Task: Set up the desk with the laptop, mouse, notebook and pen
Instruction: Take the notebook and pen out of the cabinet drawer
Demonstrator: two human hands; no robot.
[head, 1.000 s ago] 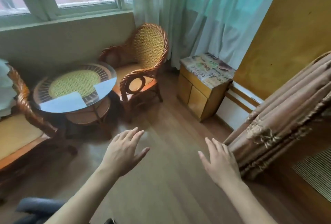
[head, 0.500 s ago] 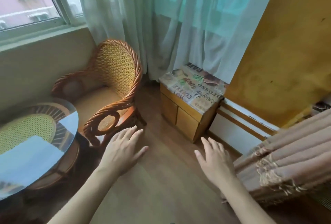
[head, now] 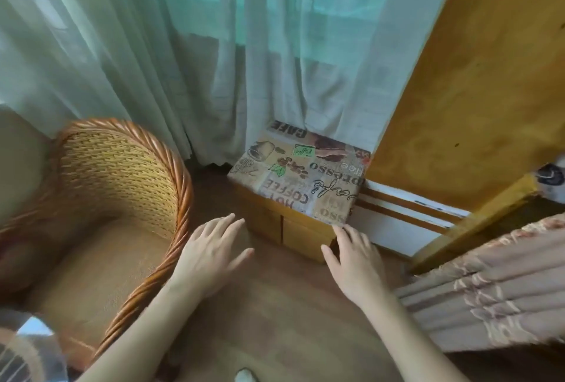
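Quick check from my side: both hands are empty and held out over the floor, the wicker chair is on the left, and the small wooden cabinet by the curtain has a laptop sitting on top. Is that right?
Not quite. In the head view the small wooden cabinet carries only a coffee-print cover, no laptop. The rest holds: left hand and right hand are empty and held out over the floor, with the wicker chair on the left.

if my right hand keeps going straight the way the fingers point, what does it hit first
Probably the small wooden cabinet, near the front corner under its coffee-print cover. The right hand is open and empty; depth is unclear.
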